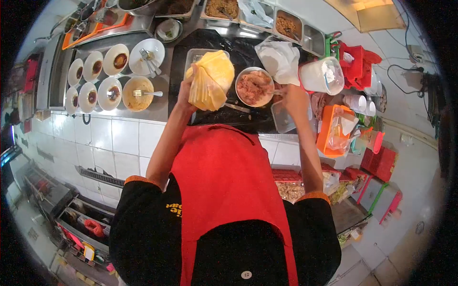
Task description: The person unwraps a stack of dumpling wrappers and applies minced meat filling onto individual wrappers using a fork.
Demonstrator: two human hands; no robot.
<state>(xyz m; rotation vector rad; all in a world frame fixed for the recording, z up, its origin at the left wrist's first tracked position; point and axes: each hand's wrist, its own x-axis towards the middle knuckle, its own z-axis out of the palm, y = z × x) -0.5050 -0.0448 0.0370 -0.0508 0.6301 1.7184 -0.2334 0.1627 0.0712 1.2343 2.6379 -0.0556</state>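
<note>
My left hand (185,95) is closed on a fanned stack of yellow dumpling wrappers (212,78), held up in front of a clear plastic container (192,56). To the right, a white bowl of pinkish minced meat (254,86) rests on the black work surface. My right hand (292,99) grips the handle of a utensil (276,91) at the bowl's right edge; its other end is in the meat and I cannot make out its shape. A knife-like flat tool (237,108) lies just below the bowl. Under my right forearm is a translucent plastic tub (283,118).
Several white bowls with dark sauce (114,93) stand at the left, beside a plate with cutlery (147,56). Metal trays of food (287,25) line the back. On the right are a white bucket (322,76), an orange basket (329,126) and stacked cups (355,102).
</note>
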